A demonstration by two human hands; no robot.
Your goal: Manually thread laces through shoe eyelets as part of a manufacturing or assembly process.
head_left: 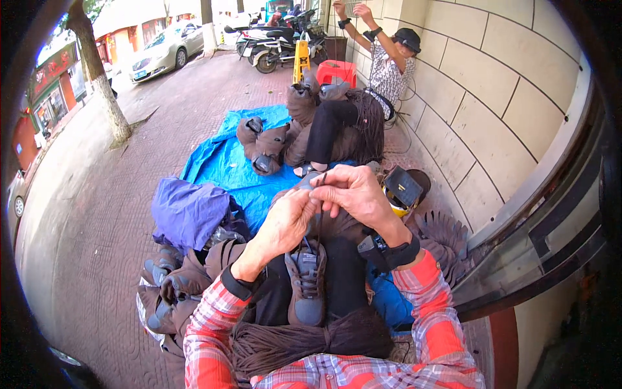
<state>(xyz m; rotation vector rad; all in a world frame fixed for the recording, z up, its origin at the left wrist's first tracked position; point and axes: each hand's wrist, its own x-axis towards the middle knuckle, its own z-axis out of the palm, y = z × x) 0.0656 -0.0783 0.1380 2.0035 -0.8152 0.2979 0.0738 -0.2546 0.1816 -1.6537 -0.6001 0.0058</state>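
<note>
A grey-brown lace-up shoe (306, 282) rests on my lap between my thighs, its dark laces crossed over the tongue. Above it, my left hand (290, 219) and my right hand (358, 194) meet with fingers pinched together. A thin dark shoelace (319, 228) runs between my fingers and down toward the shoe's collar. How exactly the fingertips divide the lace is hard to make out. Across my lap, close to my waist, lies a thick bundle of dark brown laces (311, 341).
Shoes are piled at my left (172, 292) beside a purple cloth (189, 214). A blue tarp (220, 162) spreads ahead, with more shoes (264, 146). Another person (392, 71) sits by the tiled wall (479, 97), arms raised, near a red stool (337, 70). A dark box (403, 187) is at right.
</note>
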